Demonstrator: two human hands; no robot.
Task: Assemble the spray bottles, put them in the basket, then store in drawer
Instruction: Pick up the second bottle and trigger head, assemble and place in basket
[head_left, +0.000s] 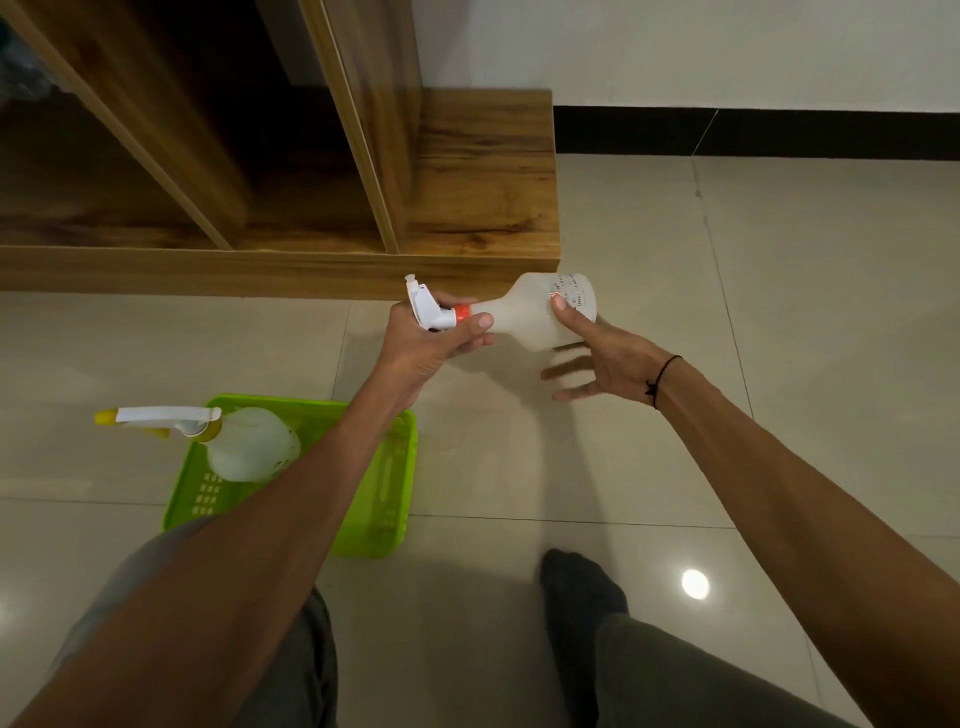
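Clamped on white trigger head (428, 310): left hand (434, 343). Bottle (540, 312) held sideways above pale glossy floor tiles (779, 467); right hand (597, 358) spread, thumb on it. Lower left, green basket (384, 499) holds yellow-nozzle sprayer (244, 441). Wooden cabinet (467, 197), white wall (675, 47) behind.

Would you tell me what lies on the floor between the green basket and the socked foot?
Nothing: in the head view, only bare tile floor separates the green basket from the socked foot.
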